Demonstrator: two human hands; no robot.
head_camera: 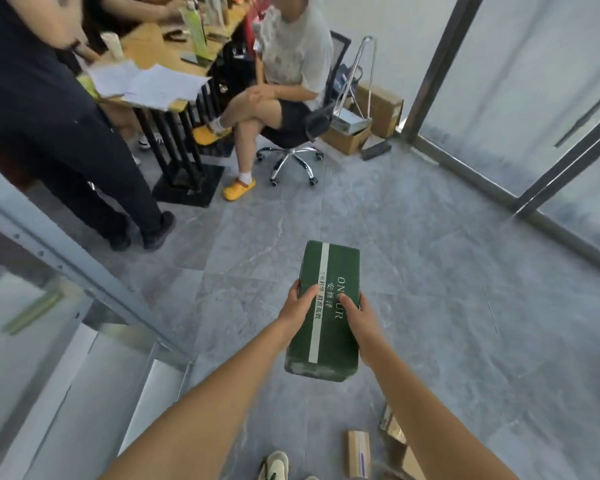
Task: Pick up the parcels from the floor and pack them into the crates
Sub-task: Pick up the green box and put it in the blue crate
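a green parcel [326,306], a long box with a white stripe and white lettering on its top face, is held clear of the floor [447,271] in front of the body. the left hand [297,304] is clasped around its left long side, thumb laid on the top face, and the right hand [355,311] is clasped around the right long side in the same way. both grips sit near the middle of the box's length, so the load looks evenly balanced.

no crate is seen in this view, so the step in hand is judged to be the carry towards the crates. it would be done well if the box were kept level and close to the body, with both thumbs kept pressed on top so that the smooth card is not allowed to slip.

small brown parcels [359,452] lie on the floor by the wearer's shoe [276,464], near the lower edge of the view; these should be stepped around, not over. a standing person [66,133] and a seated person on an office chair [291,147] are beside the worktop [153,46], well apart from the parcel, and should be given room during any turn.
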